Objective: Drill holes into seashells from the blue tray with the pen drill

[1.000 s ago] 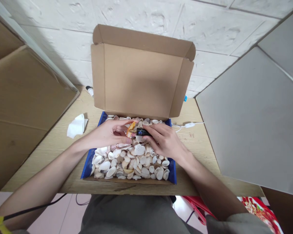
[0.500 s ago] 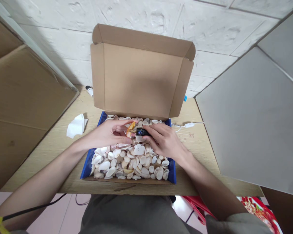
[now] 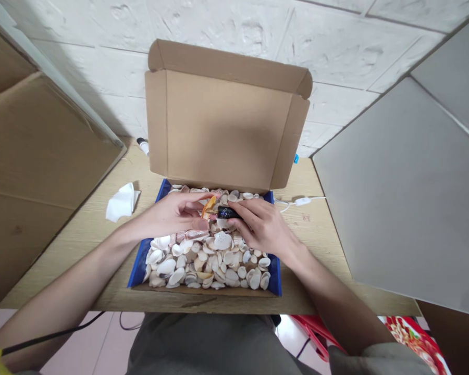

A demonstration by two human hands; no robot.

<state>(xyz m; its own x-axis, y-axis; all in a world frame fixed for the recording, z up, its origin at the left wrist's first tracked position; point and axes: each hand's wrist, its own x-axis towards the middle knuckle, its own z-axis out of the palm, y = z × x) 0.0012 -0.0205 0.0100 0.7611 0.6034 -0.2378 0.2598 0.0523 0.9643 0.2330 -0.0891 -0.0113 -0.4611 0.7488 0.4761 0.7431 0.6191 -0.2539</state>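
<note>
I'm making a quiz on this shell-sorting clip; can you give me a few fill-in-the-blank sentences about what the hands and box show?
1. The left hand pinches an ____ shell.
2. The right hand grips a small ____ device.
3. The box, full of shells, has its cardboard lid standing ____.
4. A crumpled white tissue lies on the table to the box's ____.

Missing words: orange; black; open; left

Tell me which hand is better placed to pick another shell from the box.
Probably the left hand: it pinches only a small orange shell above the shells, while the right hand grips a black device.
</note>
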